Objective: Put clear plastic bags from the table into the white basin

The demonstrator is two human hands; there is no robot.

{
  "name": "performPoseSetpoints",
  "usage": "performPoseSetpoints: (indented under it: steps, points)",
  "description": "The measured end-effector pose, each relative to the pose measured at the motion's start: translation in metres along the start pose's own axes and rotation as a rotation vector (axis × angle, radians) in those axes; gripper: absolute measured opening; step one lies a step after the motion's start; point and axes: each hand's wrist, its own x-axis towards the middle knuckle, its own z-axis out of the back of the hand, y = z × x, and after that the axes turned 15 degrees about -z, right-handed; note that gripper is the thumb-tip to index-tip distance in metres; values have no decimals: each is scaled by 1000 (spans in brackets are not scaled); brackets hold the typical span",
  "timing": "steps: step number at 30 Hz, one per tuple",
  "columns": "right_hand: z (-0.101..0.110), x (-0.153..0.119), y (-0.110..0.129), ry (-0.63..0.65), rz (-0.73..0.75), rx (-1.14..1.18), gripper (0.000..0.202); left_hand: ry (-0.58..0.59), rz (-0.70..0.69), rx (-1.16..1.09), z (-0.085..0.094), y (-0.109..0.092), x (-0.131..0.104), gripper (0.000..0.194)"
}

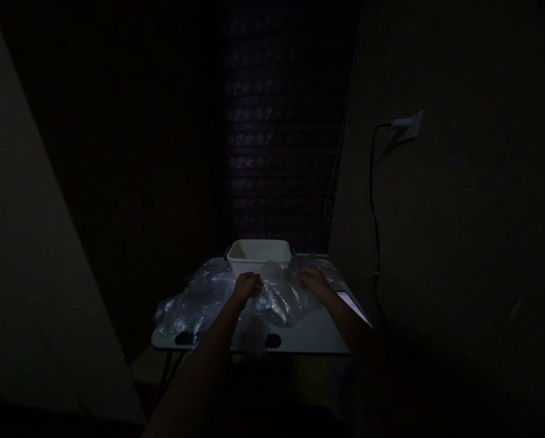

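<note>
Between my two hands a clear plastic bag (279, 298) is stretched above a small white table (315, 334). My left hand (247, 286) is closed on the bag's left side, fingers curled. On the other side my right hand (312, 280) pinches the bag's right edge. Behind the bag stands a white plastic basin (258, 248); its inside is too dim to make out. More crumpled clear plastic (199, 298) is heaped on the table's left part, and some lies behind my right hand. The room is very dark.
A phone with a lit screen (352, 306) lies at the table's right edge, near my right forearm. A black cable (373, 201) runs down from a wall socket (406, 126) on the right. Dark blinds (272, 140) hang behind the table.
</note>
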Motion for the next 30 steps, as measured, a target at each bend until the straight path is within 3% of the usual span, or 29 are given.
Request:
performPoseSetpoints:
  steps: [4, 8, 11, 13, 15, 18, 21, 26, 30]
  points:
    - [6, -5, 2, -59, -41, -8, 18, -64, 24, 40, 1, 7, 4, 2]
    - [14, -6, 1, -100, -35, -111, 21, -109, 39, 72, 1, 13, 9, 14]
    - [22, -3, -2, -151, 59, -168, 12, -122, 9, 107, 0, 13, 11, 19]
    - [25, -1, -2, -109, 129, -191, 10, -122, -36, 135, -2, 10, 10, 21]
    - [26, -2, 2, -9, 176, -213, 11, -77, -165, 190, -6, 6, 7, 24]
    - [24, -11, 16, 152, 214, -270, 13, 83, -441, 277, -16, -6, -1, 38]
    - [23, -25, 36, 274, 215, -305, 16, 230, -559, 278, -26, -19, -10, 47]
    - [33, -35, 53, 265, 226, -351, 20, 383, -528, 198, -29, -31, -13, 14]
    - [47, -27, 41, 261, 206, -451, 9, 365, -464, 105, -22, -30, -6, 13]
